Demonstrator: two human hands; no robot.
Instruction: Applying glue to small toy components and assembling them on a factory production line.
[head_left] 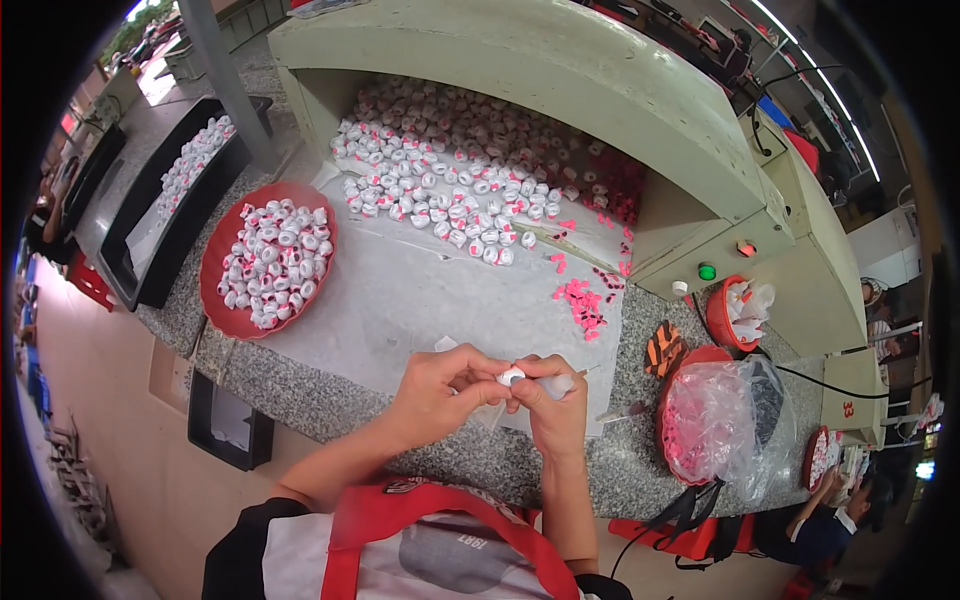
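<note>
A small white bead (pixel 511 377) with a pink mark sits pinched between the fingertips of both hands, just above the near edge of the table (pixel 330 400). The left hand (pixel 440 390) closes on the bead from the left, thumb and forefinger clenched round it. The right hand (pixel 552 400) touches the bead too and grips a thin clear tool (pixel 562 382) that points away to the right; its tip is too small to make out.

Under the hands lies a white sheet (pixel 420 290) that covers the middle of the table. On the sheet, toward the right edge, is a scatter of pink bits (pixel 582 305). Farther back, a big heap of white-and-pink beads (pixel 460 170) spreads from the sheet into the open mouth of a pale green machine (pixel 560 70) at the far edge. Its front, at the right, bears a green button (pixel 707 271) and a red one (pixel 745 248).

At the left edge stands a red tray (pixel 215 295) full of the same beads. Past it, a black tray (pixel 125 250) holds more.

Near the right corner, a red bowl (pixel 690 358) carries a clear bag (pixel 725 415) of pink bits, with an orange-and-black striped cloth (pixel 664 350) just beside it. A smaller red bowl (pixel 718 315) behind holds white pieces.
</note>
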